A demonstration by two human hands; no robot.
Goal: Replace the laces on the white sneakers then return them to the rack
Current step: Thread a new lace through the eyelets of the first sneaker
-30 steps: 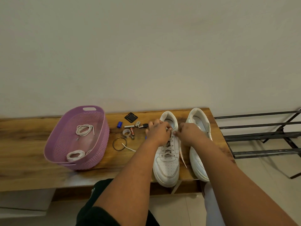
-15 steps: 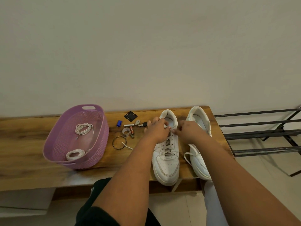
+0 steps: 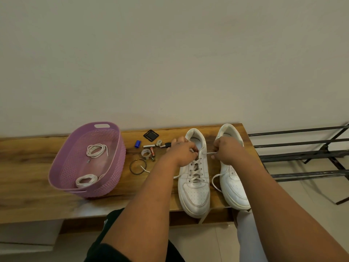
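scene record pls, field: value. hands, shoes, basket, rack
left hand: pinches at top eyelets of laced white sneaker
right hand: grips grey-white lace end, pulled taut
second white sneaker: right of the first, mostly behind right arm
purple plastic basket: two coiled white laces inside
black metal rack: right of wooden bench

On the tabletop [image 3: 28, 167], the basket [image 3: 115, 167] sits at the left with 2 lace coils [image 3: 96, 150] inside. Right of it lies a ring [image 3: 138, 166], with small items [image 3: 149, 148] behind it. 2 sneakers [image 3: 195, 186] stand side by side farther right. The rack [image 3: 302, 154] stands beyond the tabletop's right end.
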